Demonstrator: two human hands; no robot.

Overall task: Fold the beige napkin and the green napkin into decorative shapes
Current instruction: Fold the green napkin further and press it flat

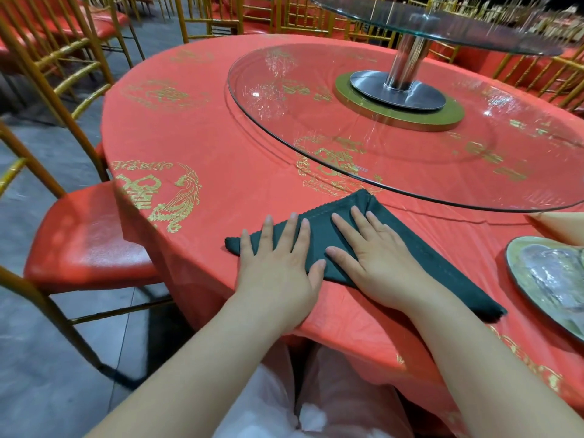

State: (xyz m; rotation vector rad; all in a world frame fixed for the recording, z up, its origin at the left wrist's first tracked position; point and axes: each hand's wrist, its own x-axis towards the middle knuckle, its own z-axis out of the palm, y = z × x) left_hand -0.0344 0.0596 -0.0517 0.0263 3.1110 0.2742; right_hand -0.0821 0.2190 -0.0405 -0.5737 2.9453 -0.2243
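The green napkin (407, 245) lies folded into a triangle on the red tablecloth (205, 137), near the table's front edge. My left hand (278, 267) rests flat on its left corner with fingers spread. My right hand (369, 251) presses flat on the napkin's middle, fingers pointing toward the far tip. Neither hand grips the cloth. A corner of the beige napkin (559, 224) shows at the right edge, mostly out of frame.
A large glass turntable (316, 105) on a metal post fills the table's centre just beyond the napkin. A silver-rimmed plate (518, 273) sits at the right. A red-seated gold chair (82, 235) stands left of the table.
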